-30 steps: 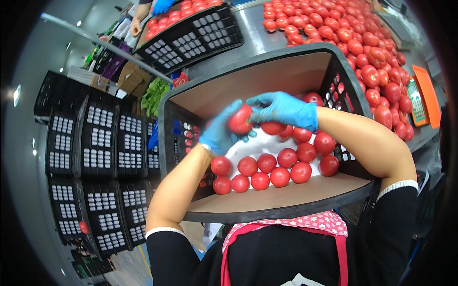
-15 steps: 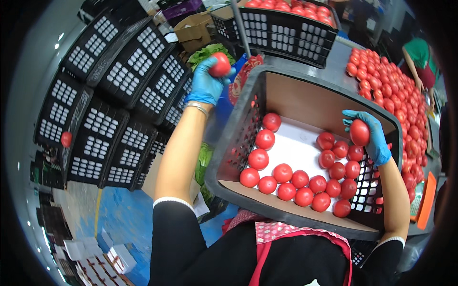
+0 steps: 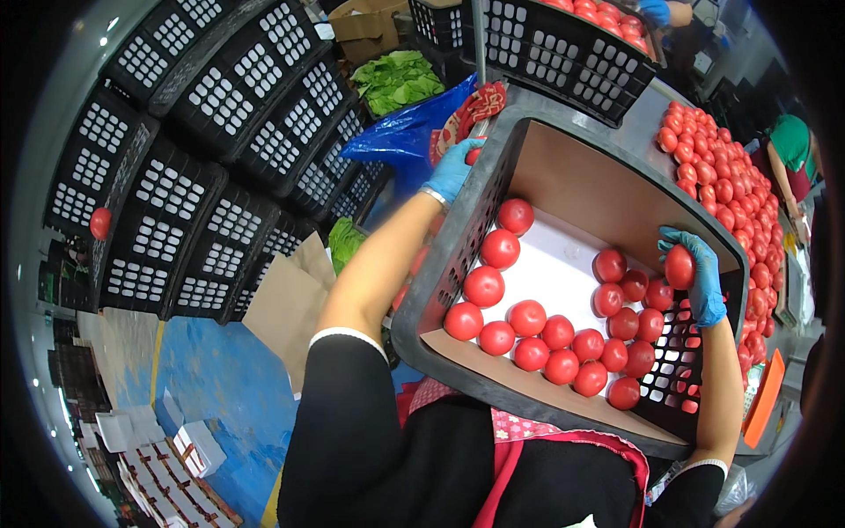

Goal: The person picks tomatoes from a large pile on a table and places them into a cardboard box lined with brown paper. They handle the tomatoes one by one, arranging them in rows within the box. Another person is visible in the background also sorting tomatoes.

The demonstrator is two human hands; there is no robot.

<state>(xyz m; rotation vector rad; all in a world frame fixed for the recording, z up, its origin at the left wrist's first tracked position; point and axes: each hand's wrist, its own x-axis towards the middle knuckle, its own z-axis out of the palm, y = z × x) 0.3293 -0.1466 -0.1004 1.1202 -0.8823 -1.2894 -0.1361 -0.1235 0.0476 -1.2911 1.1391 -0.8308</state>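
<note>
A black plastic crate (image 3: 495, 394) stands tilted in front of me, lined with brown cardboard and a white sheet. Tomatoes (image 3: 530, 354) rest inside it along the left side, the near side and the right. In my right hand (image 3: 704, 286), gloved in blue, a red tomato (image 3: 679, 267) is gripped over the crate's right part. My left hand (image 3: 449, 173), also in a blue glove, is closed beside the crate's far left corner. A bit of another tomato (image 3: 473, 157) shows at its fingers; the rest is hidden.
Loose tomatoes (image 3: 717, 167) are heaped on the metal table at right. A tomato-filled black crate (image 3: 563, 57) stands beyond. Stacked black crates (image 3: 220, 101) line the left, near leafy greens (image 3: 398, 81) and a blue plastic bag (image 3: 409, 119). A co-worker in green (image 3: 790, 145) stands far right.
My left hand has come down and right to the crate's corner with its tomato. My right hand has lowered slightly, still holding its tomato. The view has shifted a little.
</note>
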